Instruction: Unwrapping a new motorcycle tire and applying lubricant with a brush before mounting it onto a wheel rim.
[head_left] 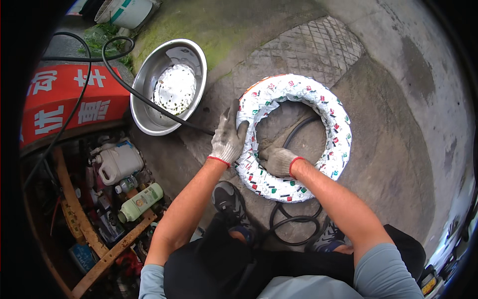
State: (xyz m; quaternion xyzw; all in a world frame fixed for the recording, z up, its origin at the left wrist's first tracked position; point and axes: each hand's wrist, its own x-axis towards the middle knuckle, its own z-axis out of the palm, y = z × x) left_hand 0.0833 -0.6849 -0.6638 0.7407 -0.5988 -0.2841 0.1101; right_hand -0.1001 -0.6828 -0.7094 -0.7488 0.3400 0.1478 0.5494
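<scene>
A ring-shaped bundle [340,117], wrapped in white printed strips like a wrapped tyre, lies flat on the concrete in front of me. My left hand [229,132], in a grey-white knitted glove with a red cuff, rests on its left side with fingers stretched and thumb apart. Through the opening reaches my right hand [280,160], gloved alike, at the inner lower-left edge. Its fingers look curled; what they grip is hidden. A black hose [298,130] crosses the opening and meets the right hand. More hose runs left from beside the left hand, over a steel basin's rim.
The steel basin [142,112] stands left, with dark specks inside. A red printed panel [69,99] and a rusty-framed bin with bottles and a white jug [119,162] fill the left. Hose coils [294,243] lie between my shoes. A white bucket [130,12] stands far left.
</scene>
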